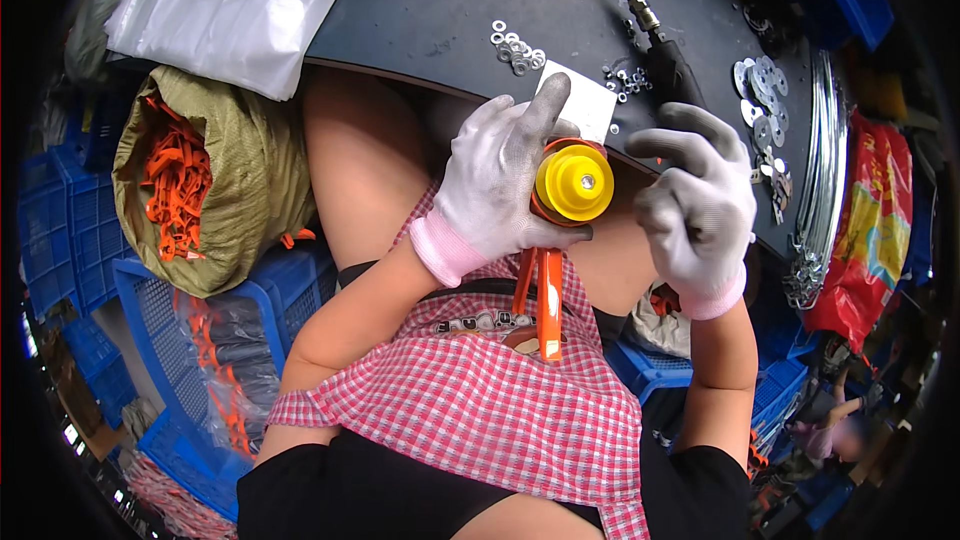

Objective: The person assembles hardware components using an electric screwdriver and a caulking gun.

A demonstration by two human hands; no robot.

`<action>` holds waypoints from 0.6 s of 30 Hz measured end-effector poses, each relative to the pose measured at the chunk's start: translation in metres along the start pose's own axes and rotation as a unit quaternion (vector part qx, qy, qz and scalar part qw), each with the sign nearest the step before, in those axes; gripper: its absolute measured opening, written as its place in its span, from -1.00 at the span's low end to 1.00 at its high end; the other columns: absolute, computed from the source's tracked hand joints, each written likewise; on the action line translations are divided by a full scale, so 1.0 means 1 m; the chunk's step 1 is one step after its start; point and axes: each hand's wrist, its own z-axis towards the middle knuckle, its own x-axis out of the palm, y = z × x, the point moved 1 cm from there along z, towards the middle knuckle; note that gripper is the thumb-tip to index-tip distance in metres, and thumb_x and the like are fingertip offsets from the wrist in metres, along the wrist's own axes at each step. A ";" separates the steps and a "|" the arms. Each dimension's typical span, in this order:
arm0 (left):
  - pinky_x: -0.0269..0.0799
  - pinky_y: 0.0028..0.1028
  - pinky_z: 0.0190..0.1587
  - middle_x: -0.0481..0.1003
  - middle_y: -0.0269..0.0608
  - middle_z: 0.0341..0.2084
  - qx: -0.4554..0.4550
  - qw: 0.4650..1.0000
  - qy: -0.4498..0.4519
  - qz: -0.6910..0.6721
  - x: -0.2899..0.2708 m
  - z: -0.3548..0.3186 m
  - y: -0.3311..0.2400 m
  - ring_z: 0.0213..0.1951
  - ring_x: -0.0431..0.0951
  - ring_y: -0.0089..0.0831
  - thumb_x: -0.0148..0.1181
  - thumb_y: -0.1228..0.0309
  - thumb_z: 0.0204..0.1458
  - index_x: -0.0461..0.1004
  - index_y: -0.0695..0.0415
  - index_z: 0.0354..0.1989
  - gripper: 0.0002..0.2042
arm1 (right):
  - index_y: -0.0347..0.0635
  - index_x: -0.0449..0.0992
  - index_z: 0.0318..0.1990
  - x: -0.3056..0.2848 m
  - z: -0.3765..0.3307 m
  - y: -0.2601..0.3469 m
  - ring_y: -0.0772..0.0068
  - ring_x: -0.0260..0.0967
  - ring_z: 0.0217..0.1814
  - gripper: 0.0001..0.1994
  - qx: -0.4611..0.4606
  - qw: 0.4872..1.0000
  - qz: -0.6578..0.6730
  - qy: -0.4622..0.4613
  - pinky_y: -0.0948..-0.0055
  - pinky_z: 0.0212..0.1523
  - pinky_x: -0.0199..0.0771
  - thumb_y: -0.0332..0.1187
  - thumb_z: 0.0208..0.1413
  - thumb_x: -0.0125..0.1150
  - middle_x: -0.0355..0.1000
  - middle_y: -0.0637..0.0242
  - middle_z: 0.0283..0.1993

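Observation:
My left hand (500, 170), in a white glove with a pink cuff and grey-stained fingers, is closed round an orange tool with a round, stepped yellow plastic piece (575, 184) on top. A small metal part shows at the centre of the yellow piece. Two orange handles (549, 305) hang down from it in front of my apron. Just right of the tool, my gloved right hand (700, 200) is raised apart from it. Its fingers are loosely bent, with a gap between index finger and thumb, and nothing shows between them.
On the dark table (400, 15) lie washers (518, 52), nuts (628, 82), larger discs (765, 95) and a white card (590, 100). A hose-fed black tool (672, 65) lies behind my right hand. Left stands a sack (270, 165) of orange parts; metal rods (822, 150) hang right.

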 end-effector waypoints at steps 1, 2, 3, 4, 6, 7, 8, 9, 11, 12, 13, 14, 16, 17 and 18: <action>0.38 -0.16 -0.02 0.57 -0.14 -0.28 0.013 1.000 -0.010 0.002 -0.001 0.000 -0.001 -0.20 0.54 -0.07 0.56 0.11 -0.51 -0.09 0.19 0.37 0.21 | -0.16 0.48 -0.36 -0.009 -0.002 -0.001 -0.03 0.26 0.20 -0.65 -0.015 1.000 -0.016 -0.014 0.11 0.13 0.27 -0.13 -0.22 0.40 0.33 0.09 0.18; 0.38 -0.16 -0.03 0.57 -0.15 -0.30 0.010 1.000 -0.006 -0.005 0.000 0.000 0.000 -0.20 0.54 -0.06 0.58 0.16 -0.57 -0.09 0.19 0.37 0.23 | -0.17 0.50 -0.26 -0.010 0.009 0.015 -0.07 0.34 0.10 -0.61 0.006 0.999 -0.005 -0.048 0.11 0.12 0.29 -0.14 -0.21 0.40 0.43 0.07 0.07; 0.38 -0.16 -0.03 0.57 -0.15 -0.30 0.011 1.000 -0.006 -0.006 0.001 0.000 0.001 -0.20 0.54 -0.06 0.58 0.16 -0.57 -0.09 0.19 0.37 0.23 | -0.19 0.48 -0.03 0.002 0.009 0.019 0.05 0.44 -0.04 -0.46 0.015 0.997 0.057 -0.042 0.15 0.08 0.33 -0.16 -0.23 0.39 0.53 0.13 -0.10; 0.38 -0.15 -0.03 0.57 -0.16 -0.30 0.015 1.000 -0.004 -0.004 0.001 0.000 0.001 -0.20 0.54 -0.06 0.58 0.15 -0.58 -0.10 0.18 0.38 0.24 | -0.22 0.42 0.07 0.003 0.005 0.017 0.13 0.46 -0.09 -0.36 0.006 0.999 0.035 -0.030 0.17 0.08 0.33 -0.17 -0.24 0.39 0.54 0.17 -0.17; 0.38 -0.15 -0.04 0.57 -0.16 -0.30 0.018 1.000 -0.007 -0.002 -0.002 0.000 0.001 -0.20 0.54 -0.06 0.58 0.14 -0.58 -0.11 0.18 0.38 0.25 | -0.30 0.33 0.20 -0.009 -0.010 0.014 0.32 0.48 -0.21 -0.22 0.106 0.988 0.100 -0.041 0.22 0.06 0.33 -0.22 -0.28 0.41 0.53 0.36 -0.35; 0.33 -0.12 0.04 0.54 -0.19 -0.24 -0.009 1.000 0.007 -0.004 -0.005 -0.002 0.001 -0.17 0.51 -0.10 0.57 0.16 -0.60 -0.14 0.19 0.39 0.27 | -0.18 0.34 0.20 -0.015 -0.009 0.017 0.22 0.45 -0.14 -0.24 0.134 0.980 0.147 -0.014 0.23 0.01 0.36 -0.29 -0.30 0.42 0.49 0.28 -0.23; 0.29 -0.08 0.12 0.51 -0.21 -0.19 -0.033 0.999 0.024 -0.005 -0.004 -0.003 0.000 -0.14 0.49 -0.15 0.57 0.18 -0.62 -0.18 0.20 0.39 0.30 | -0.11 0.35 0.20 -0.010 -0.001 0.022 0.17 0.42 -0.09 -0.26 0.065 0.997 0.041 0.001 0.23 -0.01 0.36 -0.28 -0.28 0.41 0.44 0.21 -0.12; 0.29 -0.08 0.12 0.51 -0.21 -0.19 -0.031 0.999 0.026 -0.005 -0.001 -0.005 0.000 -0.14 0.49 -0.15 0.57 0.18 -0.62 -0.18 0.20 0.39 0.30 | -0.03 0.36 0.20 -0.001 0.011 0.030 0.12 0.39 -0.03 -0.28 -0.004 0.998 -0.067 0.018 0.23 -0.04 0.37 -0.26 -0.26 0.41 0.39 0.15 -0.01; 0.36 -0.11 -0.01 0.51 -0.17 -0.23 0.021 0.995 -0.093 -0.036 0.011 -0.009 0.006 -0.18 0.49 -0.12 0.56 0.20 -0.62 -0.26 0.18 0.41 0.33 | 0.02 0.42 0.08 0.034 0.009 0.026 0.05 0.39 -0.07 -0.43 0.004 0.998 -0.017 0.053 0.18 -0.15 0.40 -0.15 -0.17 0.37 0.35 0.13 -0.06; 0.39 -0.12 -0.09 0.49 -0.15 -0.23 0.045 0.989 -0.135 -0.037 0.015 -0.009 0.006 -0.18 0.48 -0.10 0.56 0.18 -0.61 -0.31 0.13 0.42 0.36 | 0.02 0.44 0.04 0.035 0.017 0.027 0.09 0.41 -0.17 -0.48 0.000 0.997 -0.044 0.063 0.22 -0.23 0.42 -0.14 -0.15 0.35 0.37 0.16 -0.14; 0.39 -0.12 -0.09 0.49 -0.15 -0.23 0.048 0.989 -0.137 -0.033 0.015 -0.011 0.005 -0.18 0.48 -0.10 0.56 0.18 -0.61 -0.31 0.13 0.42 0.36 | 0.02 0.45 -0.01 0.036 0.024 0.029 0.14 0.44 -0.27 -0.53 -0.004 0.995 -0.072 0.073 0.27 -0.31 0.44 -0.12 -0.12 0.33 0.39 0.19 -0.22; 0.39 -0.12 -0.08 0.47 -0.11 -0.20 0.042 0.989 -0.139 0.000 0.012 -0.014 0.000 -0.17 0.48 -0.08 0.56 0.16 -0.62 -0.33 0.11 0.43 0.37 | 0.00 0.47 -0.11 0.037 0.030 0.029 0.23 0.43 -0.44 -0.62 -0.061 0.993 -0.100 0.016 0.34 -0.45 0.43 -0.11 -0.10 0.29 0.40 0.27 -0.37; 0.38 -0.11 -0.02 0.41 0.01 -0.08 0.065 0.994 -0.050 0.066 -0.011 -0.016 -0.014 -0.10 0.45 0.01 0.55 0.03 -0.64 -0.31 0.14 0.42 0.39 | -0.04 0.48 -0.25 0.031 0.025 0.033 0.23 0.38 -0.48 -0.68 -0.099 0.986 -0.131 0.011 0.33 -0.48 0.36 -0.14 -0.18 0.32 0.34 0.29 -0.45; 0.35 -0.12 0.05 0.38 0.06 -0.04 0.055 0.998 0.001 0.023 -0.027 -0.020 -0.012 -0.04 0.44 0.02 0.53 -0.09 -0.60 -0.18 0.19 0.41 0.34 | -0.06 0.48 -0.26 0.024 0.019 0.039 0.21 0.36 -0.47 -0.65 -0.115 0.981 -0.153 0.028 0.31 -0.45 0.33 -0.16 -0.24 0.34 0.29 0.27 -0.48; 0.34 -0.16 0.07 0.41 0.06 -0.06 0.039 0.997 -0.048 -0.052 -0.048 -0.029 -0.007 -0.02 0.44 0.00 0.47 -0.09 -0.44 -0.02 0.19 0.35 0.16 | -0.05 0.47 -0.28 0.006 0.011 0.054 0.24 0.34 -0.49 -0.63 -0.136 0.975 -0.177 -0.004 0.34 -0.48 0.29 -0.18 -0.31 0.35 0.29 0.30 -0.48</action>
